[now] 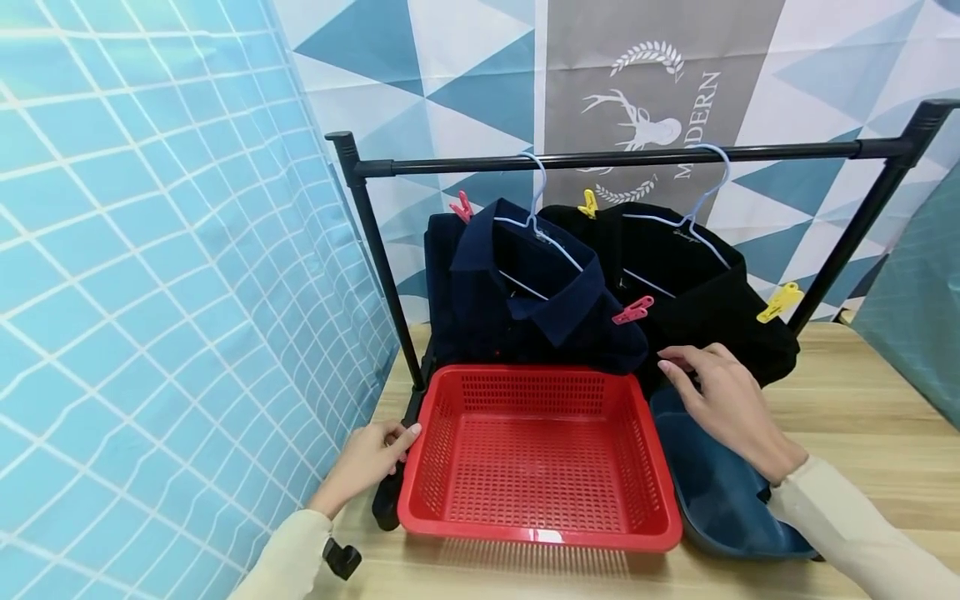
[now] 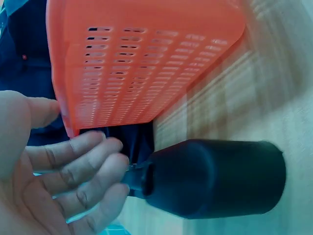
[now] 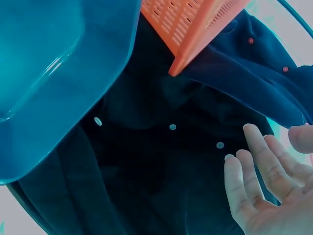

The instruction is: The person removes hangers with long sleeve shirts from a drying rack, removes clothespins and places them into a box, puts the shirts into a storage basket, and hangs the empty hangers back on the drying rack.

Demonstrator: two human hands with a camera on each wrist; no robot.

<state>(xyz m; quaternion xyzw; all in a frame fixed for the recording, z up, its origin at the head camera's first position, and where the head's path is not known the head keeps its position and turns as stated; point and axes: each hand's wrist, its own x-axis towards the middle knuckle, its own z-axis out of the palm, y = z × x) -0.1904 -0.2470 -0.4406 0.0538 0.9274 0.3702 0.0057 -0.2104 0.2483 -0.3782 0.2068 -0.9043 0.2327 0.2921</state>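
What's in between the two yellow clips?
The open neck of the black shirt, with a light blue hanger set in it. The head view shows this; neither wrist view shows the yellow clips.

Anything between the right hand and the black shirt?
Nothing visible stands between the right hand and the black shirt; in the right wrist view it faces the cloth directly. The blue basin lies off to one side.

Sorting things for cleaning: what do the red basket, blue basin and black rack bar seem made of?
Red basket: likely satin moulded plastic, given its regular slots.
Blue basin: probably glossy plastic, given the bright streak inside.
Black rack bar: perhaps coated metal, faintly shiny; plastic possible.
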